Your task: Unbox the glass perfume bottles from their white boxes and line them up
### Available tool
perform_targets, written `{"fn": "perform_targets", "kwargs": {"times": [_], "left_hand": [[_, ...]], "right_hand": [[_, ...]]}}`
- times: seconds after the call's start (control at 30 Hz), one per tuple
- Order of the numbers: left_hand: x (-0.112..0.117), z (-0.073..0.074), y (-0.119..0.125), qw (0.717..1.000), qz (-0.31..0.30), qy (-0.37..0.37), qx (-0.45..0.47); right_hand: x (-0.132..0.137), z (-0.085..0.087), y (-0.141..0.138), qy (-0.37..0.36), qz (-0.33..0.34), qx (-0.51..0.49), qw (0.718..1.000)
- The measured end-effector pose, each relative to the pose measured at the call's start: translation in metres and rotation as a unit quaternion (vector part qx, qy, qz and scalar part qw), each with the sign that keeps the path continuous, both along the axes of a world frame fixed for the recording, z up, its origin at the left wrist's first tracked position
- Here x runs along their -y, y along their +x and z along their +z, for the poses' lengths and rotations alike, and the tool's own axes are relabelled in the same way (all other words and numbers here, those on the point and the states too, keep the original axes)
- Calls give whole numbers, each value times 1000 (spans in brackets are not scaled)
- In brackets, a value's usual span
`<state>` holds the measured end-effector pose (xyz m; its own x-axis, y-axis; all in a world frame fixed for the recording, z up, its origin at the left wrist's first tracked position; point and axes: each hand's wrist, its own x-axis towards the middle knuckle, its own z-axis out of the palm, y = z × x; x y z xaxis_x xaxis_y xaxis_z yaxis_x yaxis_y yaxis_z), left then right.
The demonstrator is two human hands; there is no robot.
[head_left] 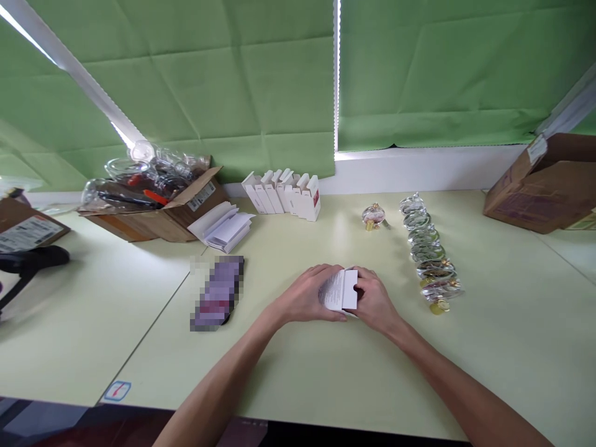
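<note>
A small white printed carton (333, 292) is held over the table in front of me. My left hand (308, 295) wraps round its left side, thumb along the near edge. At the carton's right end, by a white flap, is my right hand (375, 300); its fingers are bent against the opening and partly hidden. Beyond the hands stands one small round clear bottle (373, 215) with a gold cap piece beside it. To the right runs a row of several similar clear bottles (426, 245), with gold caps (439, 307) at its near end.
Several white cartons (282, 194) stand against the wall. Folded white paper (224, 227) lies before a cardboard box (158, 214) full of plastic-wrapped items. A blurred phone-like object (218, 293) is left of my hands. Another cardboard box (542, 183) stands far right.
</note>
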<state>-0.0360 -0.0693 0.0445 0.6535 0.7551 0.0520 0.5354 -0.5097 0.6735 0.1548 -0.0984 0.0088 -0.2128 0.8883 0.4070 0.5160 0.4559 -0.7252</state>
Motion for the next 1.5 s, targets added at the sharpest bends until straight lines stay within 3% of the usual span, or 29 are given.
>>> {"fn": "perform_targets", "kwargs": {"times": [0.23,0.33,0.43,0.57,0.67,0.8,0.93,1.03,1.13,1.33,1.5], "left_hand": [[-10,-4,-11,1000,17,15,-8],[-13,-5,-16,1000,19,6,-9],[-15,-4,-20,1000,30,-5,-5],[-18,-3,-24,1000,23,-7,5],[-21,-2,-29,999,26,-20,12],[-24,-1,-35,999,17,-48,9],[-24,-2,-37,999,9,-51,12],[-22,-4,-34,999,0,-48,21],[-17,-4,-29,998,-21,-53,32],[-7,1,-18,997,-27,-69,35],[-3,0,-10,998,-28,-59,14]], "right_hand": [[-5,11,12,-30,-39,16,999],[-6,15,14,-74,-21,-2,997],[-8,19,22,-146,-53,-20,988],[-13,21,38,-192,-98,106,971],[-14,17,47,-176,-100,234,951],[-8,14,52,-164,-111,304,932],[-1,25,47,-23,-133,248,959],[6,35,33,85,-93,156,980],[15,35,15,83,-35,151,984],[22,20,-6,45,-81,160,983],[21,14,-11,-17,-53,149,987]]}}
